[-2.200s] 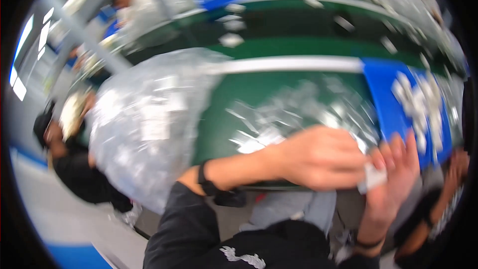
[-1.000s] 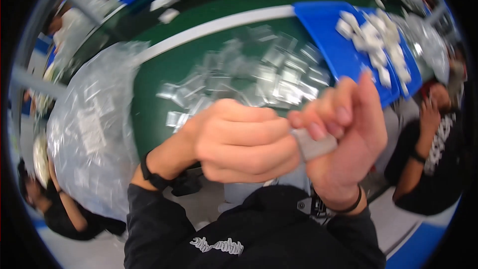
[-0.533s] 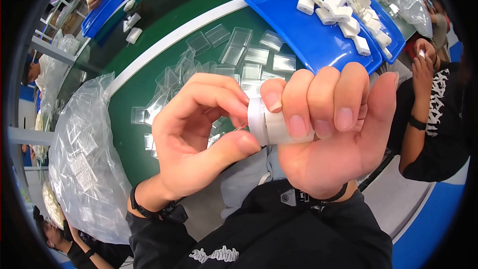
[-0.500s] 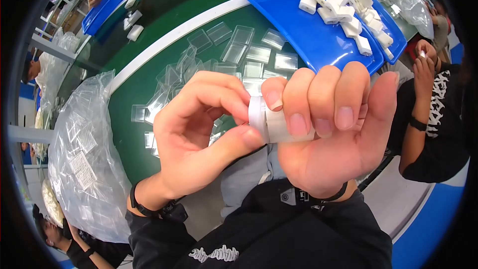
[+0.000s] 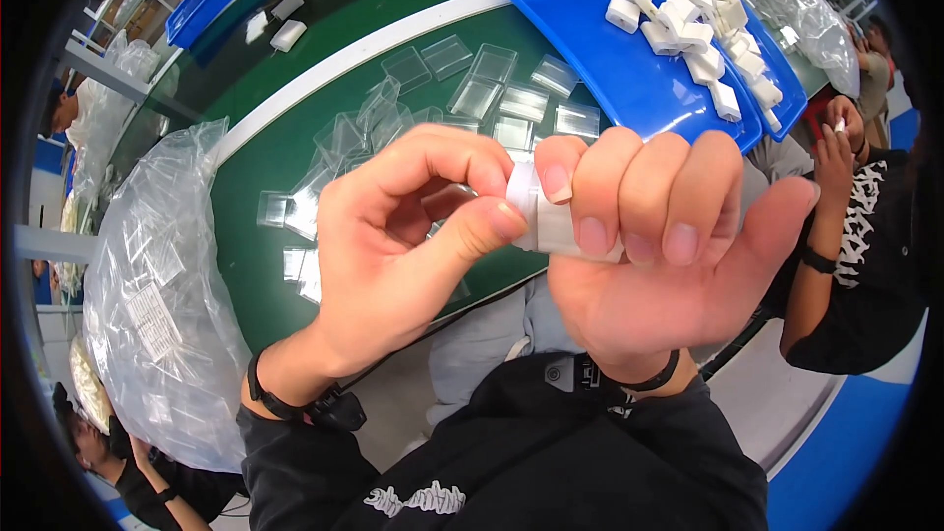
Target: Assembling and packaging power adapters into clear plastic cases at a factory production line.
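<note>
1. Green conveyor table (image 5: pixel 295 152) runs across the upper part of the view, and it carries most of what looks unfinished — a scatter of clear plastic sleeves (image 5: pixel 472 98) lying flat and loose, none of them visibly filled.

2. Beside the table on the left slumps a big clear plastic bag (image 5: pixel 157 305), bulging with what seem to be more sleeves; judging by that, plenty of stock is left to work through.

3. Up at the right sits a blue tray (image 5: pixel 610 69) with a heap of small white blocks (image 5: pixel 703 39) — whether these are done pieces or waiting ones I cannot tell.

4. Close under the camera, the right hand (image 5: pixel 669 265) is wrapped around one small white block (image 5: pixel 551 226), four fingers curled over its top and pressing it into the palm.

5. The left hand (image 5: pixel 393 246) meets it from the side, thumb and forefinger pinching the block's left end, which seems to have a thin clear film on it — so this piece appears mid-handling, not yet set down anywhere.

6. Against half a second ago little differs: the grip is the same, though the hands sit slightly lower and the left thumb has slid closer to the block's edge. A second back, the hands were closed tighter and the block barely showed.
</note>
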